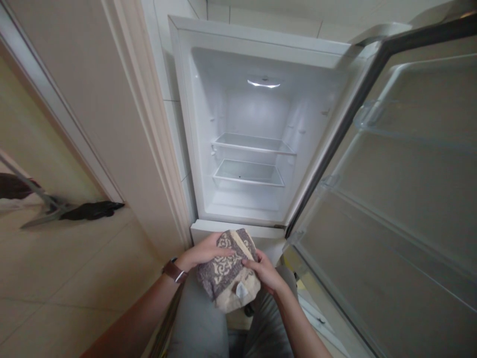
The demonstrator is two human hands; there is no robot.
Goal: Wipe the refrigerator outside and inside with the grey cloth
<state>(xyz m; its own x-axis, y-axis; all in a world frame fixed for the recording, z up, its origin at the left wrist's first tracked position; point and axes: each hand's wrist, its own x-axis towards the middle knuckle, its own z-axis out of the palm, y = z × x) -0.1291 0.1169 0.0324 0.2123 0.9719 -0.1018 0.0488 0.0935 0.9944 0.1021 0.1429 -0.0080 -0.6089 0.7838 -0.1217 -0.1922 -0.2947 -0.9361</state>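
Note:
Both my hands hold a folded cloth (pixel 231 271), brown and beige with a scroll pattern and a small white label, above my lap. My left hand (pixel 204 251), with a brown-strapped watch (pixel 174 271) at its wrist, grips the cloth's left side, thumb on top. On the right side, my right hand (pixel 266 272) pinches it with the thumb over its face; the fingers underneath are hidden. Just beyond the cloth stands a white fridge (pixel 253 199), its lit inside showing an upper glass shelf (pixel 257 143) and a lower glass shelf (pixel 249 172).
The fridge door (pixel 410 174) stands wide to the right, with clear door racks (pixel 402 134). A wooden door frame (pixel 149 124) rises close on the left. Past it, a black item (pixel 93 210) lies on the tiled floor (pixel 74 263). A lower white compartment front (pixel 201 227) sits beneath the fridge opening.

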